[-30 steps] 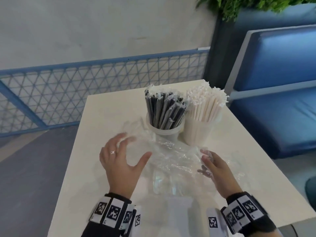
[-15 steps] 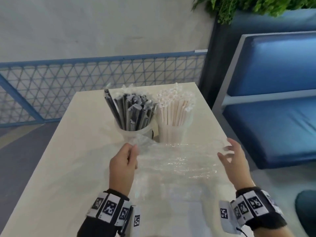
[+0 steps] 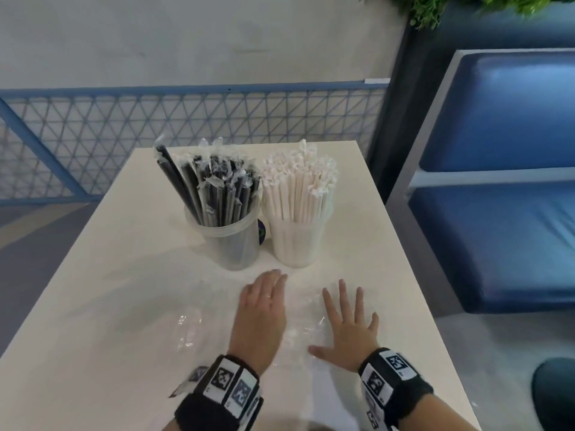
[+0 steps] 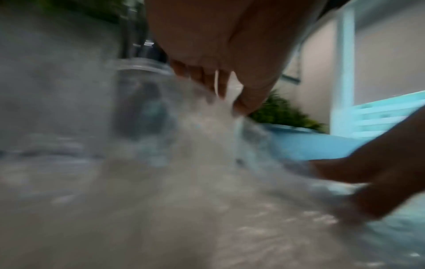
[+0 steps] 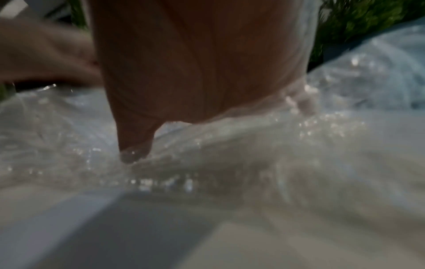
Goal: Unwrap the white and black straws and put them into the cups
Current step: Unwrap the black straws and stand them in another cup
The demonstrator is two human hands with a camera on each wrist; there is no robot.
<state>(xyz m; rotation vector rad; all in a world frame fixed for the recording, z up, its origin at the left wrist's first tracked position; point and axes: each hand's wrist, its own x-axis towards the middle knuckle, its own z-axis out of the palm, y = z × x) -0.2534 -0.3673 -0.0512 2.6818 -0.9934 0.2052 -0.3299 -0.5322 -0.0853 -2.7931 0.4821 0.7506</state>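
Black straws stand bunched in a clear cup at the middle of the table. Beside it on the right, white straws fill a second clear cup. Clear plastic wrapping lies flat on the table in front of the cups. My left hand rests flat on the wrapping with straight fingers. My right hand presses on it with spread fingers, just to the right. In the right wrist view the wrapping crumples under my palm. The left wrist view is blurred, with the cup ahead.
The white table ends close behind the cups and at the right. A blue bench seat stands to the right. A blue mesh railing runs behind the table. Green plants hang at the top right.
Both hands have come down and together, from holding the wrapping spread and raised to pressing it flat on the table. The head view has shifted, with the cups now further left.
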